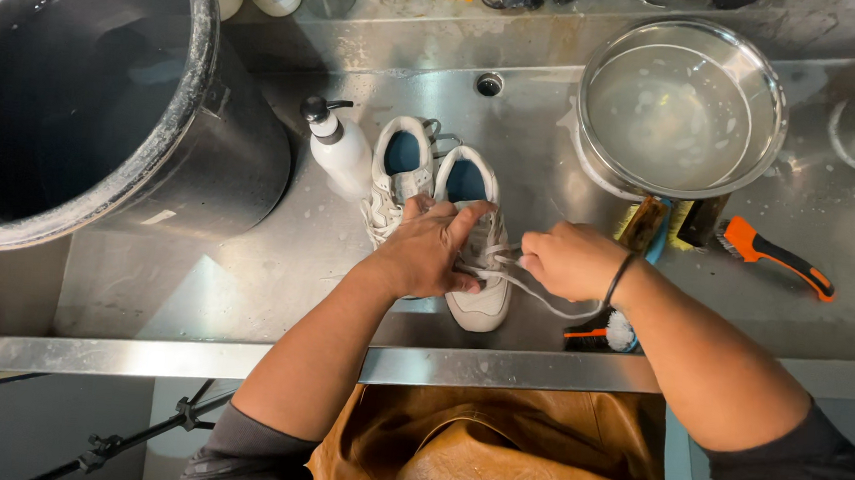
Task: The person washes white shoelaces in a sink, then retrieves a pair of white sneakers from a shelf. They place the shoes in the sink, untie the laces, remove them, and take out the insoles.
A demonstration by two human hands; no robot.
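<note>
Two white sneakers (479,189) with blue insides stand side by side in a steel sink (276,259), toes toward me. My left hand (429,252) lies over the shoes' fronts, fingers spread on the right sneaker's tongue. My right hand (569,260), a dark band on its wrist, pinches a white shoelace (543,303) that loops out from the right sneaker. A brown leather apron (493,455) hangs below.
A large dark pot of water (77,95) fills the left. A white pump bottle (339,149) stands beside the shoes. A steel bowl of soapy water (682,107) sits at right, with brushes, one orange-handled (777,256), below it. Bottles line the back ledge.
</note>
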